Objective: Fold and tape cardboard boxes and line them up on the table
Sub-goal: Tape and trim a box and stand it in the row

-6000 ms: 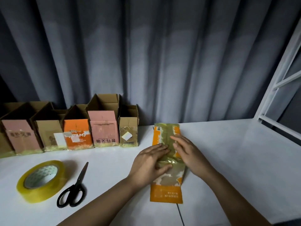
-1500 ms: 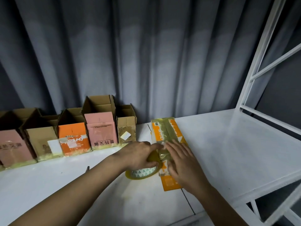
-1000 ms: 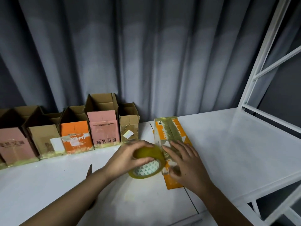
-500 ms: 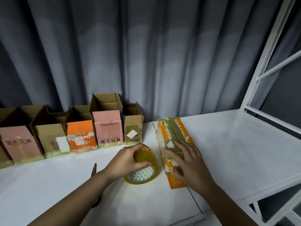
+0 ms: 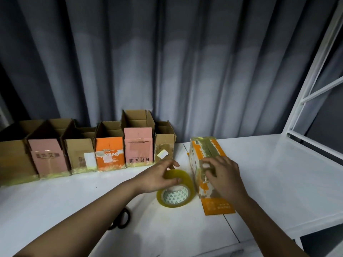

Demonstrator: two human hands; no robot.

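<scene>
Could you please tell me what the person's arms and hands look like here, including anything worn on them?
Both forearms are bare as far as the frame shows: no sleeves, gloves, watch or bracelet. The left hand and right hand show no rings that I can make out, though the dim light hides fine detail.

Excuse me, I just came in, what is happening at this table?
A person is taping an orange cardboard box that lies on the white table. The right hand presses on the box, while the left hand holds a roll of clear tape standing on edge beside it. Six open boxes are already lined up along the curtain. Black scissors lie near the left forearm, partly hidden.
</scene>
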